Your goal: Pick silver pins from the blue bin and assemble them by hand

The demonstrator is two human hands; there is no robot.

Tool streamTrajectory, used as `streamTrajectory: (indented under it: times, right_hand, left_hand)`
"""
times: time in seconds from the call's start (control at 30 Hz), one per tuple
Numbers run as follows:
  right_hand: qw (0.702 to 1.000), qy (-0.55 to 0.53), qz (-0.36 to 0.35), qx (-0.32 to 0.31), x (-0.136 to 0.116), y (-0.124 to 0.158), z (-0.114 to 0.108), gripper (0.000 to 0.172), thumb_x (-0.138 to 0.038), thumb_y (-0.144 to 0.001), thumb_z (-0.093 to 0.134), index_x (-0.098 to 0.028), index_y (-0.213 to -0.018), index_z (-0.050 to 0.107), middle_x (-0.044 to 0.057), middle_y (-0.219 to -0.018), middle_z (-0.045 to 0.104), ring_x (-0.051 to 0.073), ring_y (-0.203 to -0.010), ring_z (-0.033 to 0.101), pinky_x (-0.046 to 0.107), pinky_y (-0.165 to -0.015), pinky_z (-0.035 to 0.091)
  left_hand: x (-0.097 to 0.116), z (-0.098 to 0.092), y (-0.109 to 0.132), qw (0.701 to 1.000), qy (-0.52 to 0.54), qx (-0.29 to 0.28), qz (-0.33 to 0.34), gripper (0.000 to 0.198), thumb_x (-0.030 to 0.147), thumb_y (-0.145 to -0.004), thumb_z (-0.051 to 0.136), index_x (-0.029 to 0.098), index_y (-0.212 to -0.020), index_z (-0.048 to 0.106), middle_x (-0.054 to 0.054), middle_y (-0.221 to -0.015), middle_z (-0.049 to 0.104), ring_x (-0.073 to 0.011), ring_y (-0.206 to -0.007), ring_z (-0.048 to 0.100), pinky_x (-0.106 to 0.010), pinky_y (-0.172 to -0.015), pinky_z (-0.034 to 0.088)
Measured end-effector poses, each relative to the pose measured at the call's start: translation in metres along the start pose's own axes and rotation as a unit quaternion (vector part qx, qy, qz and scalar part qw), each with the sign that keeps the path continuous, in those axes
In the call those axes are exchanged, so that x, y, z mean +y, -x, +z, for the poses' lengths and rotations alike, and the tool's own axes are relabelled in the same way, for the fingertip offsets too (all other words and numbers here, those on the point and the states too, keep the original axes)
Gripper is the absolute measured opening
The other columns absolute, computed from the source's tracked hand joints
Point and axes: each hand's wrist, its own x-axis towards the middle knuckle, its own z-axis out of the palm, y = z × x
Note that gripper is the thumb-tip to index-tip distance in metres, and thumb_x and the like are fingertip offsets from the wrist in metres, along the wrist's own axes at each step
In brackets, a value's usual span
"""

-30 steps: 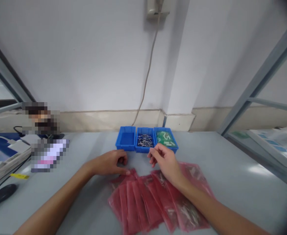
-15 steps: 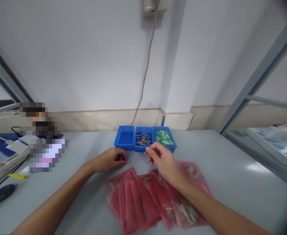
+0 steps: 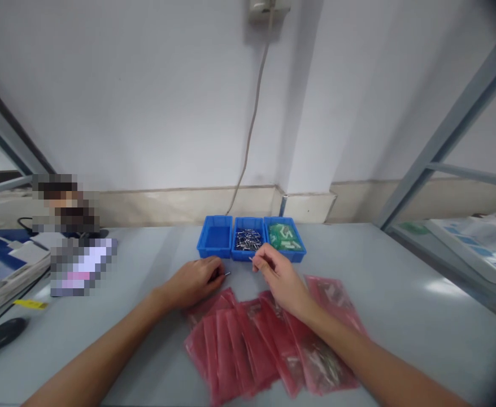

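My left hand [image 3: 199, 281] rests on the table, fingers closed on a small metal pin [image 3: 227, 274] whose silvery end pokes out beyond the thumb. Across from it, my right hand [image 3: 278, 277] hovers above the red bags with thumb and fingertips pinched together. A thin pale tip, apparently another metal pin [image 3: 251, 259], shows at those fingertips. Just behind the right hand, the middle blue bin [image 3: 242, 256] holds many similar metal pins [image 3: 248, 239]. Several red translucent bags [image 3: 233, 350] lie overlapping in front of me, some with metallic contents showing through; my right forearm covers part of them.
A left blue bin [image 3: 205, 252] and a right blue bin [image 3: 299, 257], with green material and white pieces, flank the middle one. A blurred-out phone-like thing [image 3: 85, 265], a black computer mouse [image 3: 4, 334] and a power strip [image 3: 13, 277] lie left. A white-and-blue stack [image 3: 477, 249] stands right.
My left hand has shifted slightly right with its pin. At my right fingertips a thin tip now shows. The bins and bags stay in place.
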Motion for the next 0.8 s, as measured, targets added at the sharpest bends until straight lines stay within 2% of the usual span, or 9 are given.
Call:
streamTrajectory:
  times: [0.17,0.5,0.8]
  right_hand:
    - [0.998,-0.036,0.03,-0.042,0.0024,0.0026,0.0024,0.029,-0.043,-0.11,0.052,-0.025,-0.087,0.054,-0.003,-0.08,0.053,0.016,-0.065,0.046,0.028,-0.062,0.038]
    - [0.999,-0.023,0.025,-0.03,-0.0005,0.0022,-0.0008,0.03,-0.042,-0.111,0.05,-0.025,-0.086,0.054,-0.003,-0.08,0.057,0.016,-0.064,0.047,0.028,-0.062,0.038]
    - [1.0,-0.003,0.014,-0.017,-0.0013,0.0025,-0.0002,0.03,-0.04,-0.112,0.049,-0.024,-0.086,0.053,-0.004,-0.075,0.052,0.017,-0.07,0.049,0.029,-0.068,0.038]
  left_hand:
    - [0.0015,-0.0008,-0.0003,1.0,-0.007,-0.001,0.001,0.018,0.033,-0.109,0.05,0.021,-0.1,0.061,-0.003,-0.093,0.069,-0.0201,-0.077,0.063,-0.03,-0.069,0.042]
    - [-0.001,0.002,0.0009,1.0,-0.01,0.006,0.015,0.015,0.032,-0.111,0.05,0.022,-0.103,0.058,-0.002,-0.097,0.069,-0.0207,-0.081,0.064,-0.031,-0.07,0.04]
    - [0.0008,-0.0001,0.0009,1.0,-0.01,0.002,0.013,0.016,0.032,-0.111,0.049,0.022,-0.102,0.058,-0.002,-0.095,0.069,-0.0199,-0.078,0.063,-0.03,-0.068,0.039]
